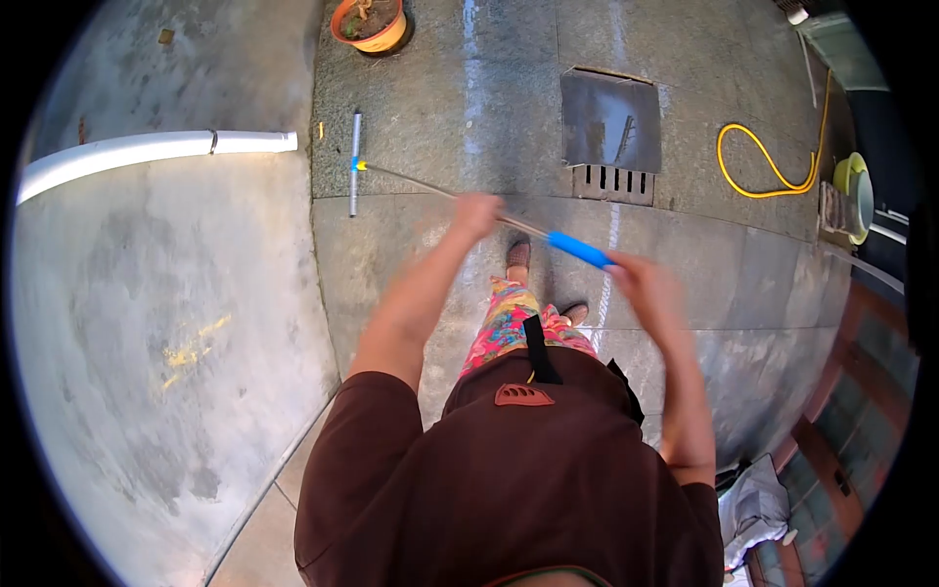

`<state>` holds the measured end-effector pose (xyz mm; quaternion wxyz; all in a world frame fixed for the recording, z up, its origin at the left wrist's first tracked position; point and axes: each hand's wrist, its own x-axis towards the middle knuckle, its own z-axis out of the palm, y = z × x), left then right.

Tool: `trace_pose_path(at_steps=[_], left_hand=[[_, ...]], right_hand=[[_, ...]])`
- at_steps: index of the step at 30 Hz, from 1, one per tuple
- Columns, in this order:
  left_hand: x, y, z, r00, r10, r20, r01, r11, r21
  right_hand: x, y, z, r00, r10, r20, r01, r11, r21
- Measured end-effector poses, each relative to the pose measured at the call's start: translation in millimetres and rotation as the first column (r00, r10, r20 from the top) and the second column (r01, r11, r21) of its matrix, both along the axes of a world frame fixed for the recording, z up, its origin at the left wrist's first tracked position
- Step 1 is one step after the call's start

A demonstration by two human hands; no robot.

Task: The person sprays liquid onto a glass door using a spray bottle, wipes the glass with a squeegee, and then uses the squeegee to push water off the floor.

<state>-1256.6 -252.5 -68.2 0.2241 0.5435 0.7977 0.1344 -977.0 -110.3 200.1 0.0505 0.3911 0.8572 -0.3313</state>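
Note:
A long pole tool runs from the left down to the right across the view. Its metal shaft ends in a narrow grey crossbar head with a yellow and blue joint, over the concrete floor near the wall. My left hand is wrapped round the middle of the shaft. My right hand, slightly blurred, grips the far end of the blue handle. Both arms reach forward over the floor.
An orange flower pot stands at the top. A white pipe runs along the left wall. A metal plate with a slotted drain lies ahead. On the right are a yellow hose and basins.

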Motion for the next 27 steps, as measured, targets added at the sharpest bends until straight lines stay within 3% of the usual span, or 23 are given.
trace_pose_path(at_steps=[3, 5, 6, 8, 12, 16, 18, 19, 21, 23, 24, 25, 26, 27], left_hand=[[98, 79, 25, 0.954, -0.238, 0.181, 0.216, 0.967, 0.134], [162, 123, 65, 0.893, -0.365, 0.265, 0.339, 0.930, 0.142], [187, 144, 103, 0.856, -0.424, 0.295, 0.424, 0.903, 0.067], [237, 162, 116, 0.815, -0.432, 0.385, 0.391, 0.902, 0.182], [246, 175, 148, 0.762, -0.465, 0.450, 0.424, 0.884, 0.195], [198, 166, 148, 0.810, -0.350, 0.471, 0.320, 0.936, 0.145], [166, 161, 122, 0.864, -0.404, 0.302, 0.363, 0.914, 0.183], [144, 154, 118, 0.885, -0.364, 0.289, 0.357, 0.931, 0.080], [95, 137, 93, 0.922, -0.296, 0.249, 0.326, 0.941, -0.088], [40, 111, 58, 0.943, -0.282, 0.179, 0.309, 0.939, -0.150], [13, 91, 39, 0.953, -0.273, 0.130, 0.283, 0.957, -0.065], [-12, 74, 16, 0.960, -0.276, 0.046, 0.279, 0.954, -0.105], [-32, 65, 3, 0.960, -0.269, -0.078, 0.233, 0.921, -0.311], [-47, 54, 5, 0.964, -0.245, -0.099, 0.195, 0.913, -0.358]], right_hand=[[73, 40, 71, 0.964, -0.231, 0.130, 0.224, 0.972, 0.067], [116, 50, 131, 0.889, -0.392, 0.238, 0.364, 0.918, 0.156], [132, 50, 154, 0.853, -0.452, 0.260, 0.411, 0.890, 0.198], [165, 48, 186, 0.819, -0.533, 0.214, 0.468, 0.835, 0.289], [170, 52, 202, 0.786, -0.598, 0.159, 0.529, 0.782, 0.329], [129, 55, 195, 0.901, -0.430, 0.065, 0.363, 0.825, 0.433], [88, 53, 190, 0.903, -0.419, 0.094, 0.361, 0.860, 0.362], [74, 55, 179, 0.911, -0.382, 0.156, 0.314, 0.888, 0.337], [45, 57, 140, 0.891, -0.391, 0.230, 0.360, 0.918, 0.169], [21, 49, 82, 0.961, -0.246, 0.128, 0.240, 0.969, 0.060], [10, 41, 52, 0.981, -0.183, 0.068, 0.182, 0.983, 0.023], [-2, 31, 31, 0.987, -0.114, 0.111, 0.120, 0.992, -0.044], [-10, 14, 2, 0.995, -0.074, 0.063, 0.077, 0.996, -0.045], [-15, 1, -16, 0.999, -0.032, 0.019, 0.033, 0.998, -0.044]])
